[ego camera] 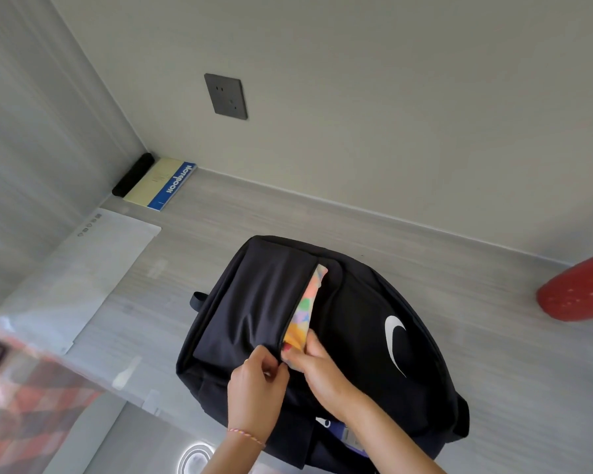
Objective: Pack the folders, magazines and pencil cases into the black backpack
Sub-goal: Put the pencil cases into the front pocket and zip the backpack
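Note:
The black backpack (356, 323) with a white swoosh lies flat on the grey desk. Its front pocket is unzipped, and a multicoloured pencil case (305, 306) shows in the slit. My left hand (257, 381) pinches the near end of the pocket's zipper edge. My right hand (322, 364) presses on the near end of the pencil case, fingers tucked at the pocket opening. A clear plastic folder (79, 268) lies to the left of the backpack. A notebook with a blue spine (161, 183) lies in the far left corner beside a black pencil case (132, 174).
A red cylindrical object (579, 289) stands at the right edge. A red checked item under clear plastic (31, 398) sits at the near left. A dark wall socket (226, 96) is on the back wall. Walls close the desk at left and back.

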